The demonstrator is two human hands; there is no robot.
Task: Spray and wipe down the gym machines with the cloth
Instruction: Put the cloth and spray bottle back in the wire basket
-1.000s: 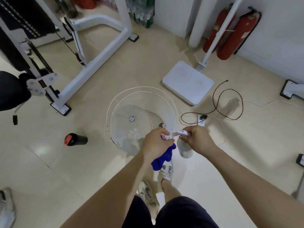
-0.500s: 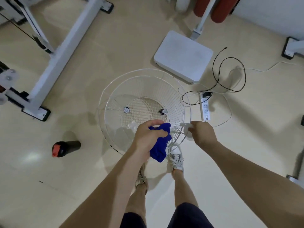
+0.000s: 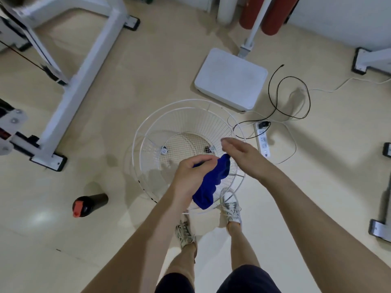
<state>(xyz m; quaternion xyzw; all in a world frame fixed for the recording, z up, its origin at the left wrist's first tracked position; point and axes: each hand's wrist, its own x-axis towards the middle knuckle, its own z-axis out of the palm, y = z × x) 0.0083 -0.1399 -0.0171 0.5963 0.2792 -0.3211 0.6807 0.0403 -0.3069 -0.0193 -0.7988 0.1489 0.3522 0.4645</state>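
Note:
My left hand (image 3: 193, 173) grips a blue cloth (image 3: 212, 183) that hangs down over the near rim of a white wire basket (image 3: 148, 132) on the floor. My right hand (image 3: 243, 154) hovers just right of the cloth with straight fingers and holds nothing. Inside the basket, a pale object lies at the lower left, too faint to name. The white frame of a gym machine (image 3: 84, 66) runs across the floor at the upper left. No spray bottle shows in either hand.
A black bottle with a red cap (image 3: 90, 205) lies on the floor at the left. A white fan base (image 3: 230, 79) with its pole stands behind the basket. A power strip (image 3: 263, 140) and looped cables lie to the right. Red cylinders (image 3: 273, 15) lean on the wall.
My right hand let go of the white item it pinched at the basket rim and now hovers open beside the cloth. The view dropped lower over the basket.

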